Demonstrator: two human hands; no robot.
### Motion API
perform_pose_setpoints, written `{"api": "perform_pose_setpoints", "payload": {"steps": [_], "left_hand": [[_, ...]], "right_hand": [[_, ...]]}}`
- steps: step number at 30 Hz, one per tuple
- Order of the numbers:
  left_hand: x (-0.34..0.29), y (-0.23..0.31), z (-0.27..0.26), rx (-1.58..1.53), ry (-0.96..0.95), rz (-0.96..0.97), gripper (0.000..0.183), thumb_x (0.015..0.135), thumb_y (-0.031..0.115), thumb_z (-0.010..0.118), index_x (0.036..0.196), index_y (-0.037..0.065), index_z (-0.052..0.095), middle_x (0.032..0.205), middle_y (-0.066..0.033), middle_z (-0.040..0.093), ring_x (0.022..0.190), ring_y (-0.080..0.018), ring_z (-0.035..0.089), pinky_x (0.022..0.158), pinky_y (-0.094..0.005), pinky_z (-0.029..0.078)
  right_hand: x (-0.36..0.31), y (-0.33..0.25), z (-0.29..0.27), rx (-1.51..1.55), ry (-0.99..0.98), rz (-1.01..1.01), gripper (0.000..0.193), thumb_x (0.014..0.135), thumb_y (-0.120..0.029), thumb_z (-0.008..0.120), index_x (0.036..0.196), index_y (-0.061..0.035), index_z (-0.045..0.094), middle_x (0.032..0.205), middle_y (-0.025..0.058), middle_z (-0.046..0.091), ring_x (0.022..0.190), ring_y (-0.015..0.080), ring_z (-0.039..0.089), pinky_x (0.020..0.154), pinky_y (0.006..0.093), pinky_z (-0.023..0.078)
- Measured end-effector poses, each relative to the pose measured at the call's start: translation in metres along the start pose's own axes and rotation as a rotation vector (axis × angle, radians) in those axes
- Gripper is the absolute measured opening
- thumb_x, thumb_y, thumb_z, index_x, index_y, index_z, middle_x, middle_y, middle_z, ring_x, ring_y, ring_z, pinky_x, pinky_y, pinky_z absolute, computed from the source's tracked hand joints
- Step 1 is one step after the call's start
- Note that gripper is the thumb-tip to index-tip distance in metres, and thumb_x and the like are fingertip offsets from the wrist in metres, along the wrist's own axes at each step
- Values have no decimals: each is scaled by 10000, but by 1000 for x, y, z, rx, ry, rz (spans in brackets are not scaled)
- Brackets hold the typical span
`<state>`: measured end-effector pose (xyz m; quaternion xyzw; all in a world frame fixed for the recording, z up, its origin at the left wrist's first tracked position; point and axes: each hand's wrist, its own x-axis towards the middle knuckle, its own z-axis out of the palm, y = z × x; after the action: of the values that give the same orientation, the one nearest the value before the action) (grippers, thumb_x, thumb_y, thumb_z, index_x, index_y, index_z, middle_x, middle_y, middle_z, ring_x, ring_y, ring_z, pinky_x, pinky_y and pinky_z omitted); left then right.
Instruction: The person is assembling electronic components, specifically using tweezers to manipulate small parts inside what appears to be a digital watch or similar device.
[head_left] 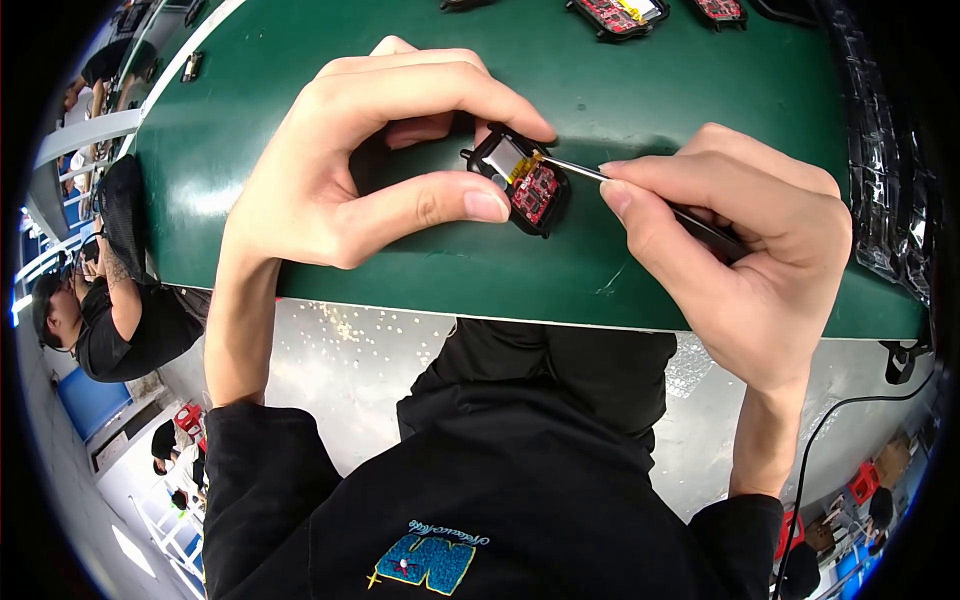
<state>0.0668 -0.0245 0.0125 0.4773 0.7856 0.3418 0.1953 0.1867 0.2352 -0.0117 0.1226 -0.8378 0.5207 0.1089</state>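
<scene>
Resting near the front edge of the green table mat (300, 150), a small black open casing (522, 180) is pinched between the thumb and forefinger of the left hand (340, 160), its red circuit board (537, 190) and silvery battery cell (502, 158) laid bare. A slim metal-tipped tool (640, 196), probably tweezers, is gripped by the right hand (740, 250), and its tip is set against the yellow strip at the board's edge. The work is judged to be midway: the casing is open, no cover is seen on it, and closing is left. Farther off, along the far edge, similar open casings with red boards (615, 14) are lined up. At the right edge, clear plastic packaging (885, 170) is stacked; no labels can be made out.
</scene>
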Motion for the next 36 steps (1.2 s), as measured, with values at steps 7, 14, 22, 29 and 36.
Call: {"api": "perform_pose_setpoints", "payload": {"steps": [7,14,22,29,36], "left_hand": [[1,0,4,59,13,117,535,829,388,870,1134,-46,800,1003,-129,791,867,-226,669,849,-362,434],[1,0,6,65,18,104,513,823,371,879,1139,-25,803,987,-115,786,847,-220,656,830,-348,425],[-5,5,6,55,78,38,611,699,177,962,1264,28,785,1066,-59,759,917,-177,607,803,-303,440],[-3,7,15,219,146,153,587,706,295,1019,1205,66,809,911,-20,730,800,-211,642,833,-356,474],[17,-7,-18,160,402,99,470,763,224,1001,1156,56,804,822,-31,651,725,-149,563,635,-307,426]], "right_hand": [[-1,0,3,-2,12,-7,155,816,115,826,948,37,848,677,16,635,570,59,504,514,245,312],[-5,5,4,-4,12,-51,163,816,121,823,954,38,848,675,17,637,566,58,510,513,240,317],[-7,-4,-8,66,81,103,134,892,105,820,1018,65,841,748,17,664,609,39,532,558,209,350],[-8,-3,-5,150,205,88,137,860,84,851,993,51,849,695,11,666,544,13,503,496,216,319],[-9,-7,-5,135,228,66,166,858,78,860,1021,47,851,703,16,673,565,26,514,514,220,335]]}}
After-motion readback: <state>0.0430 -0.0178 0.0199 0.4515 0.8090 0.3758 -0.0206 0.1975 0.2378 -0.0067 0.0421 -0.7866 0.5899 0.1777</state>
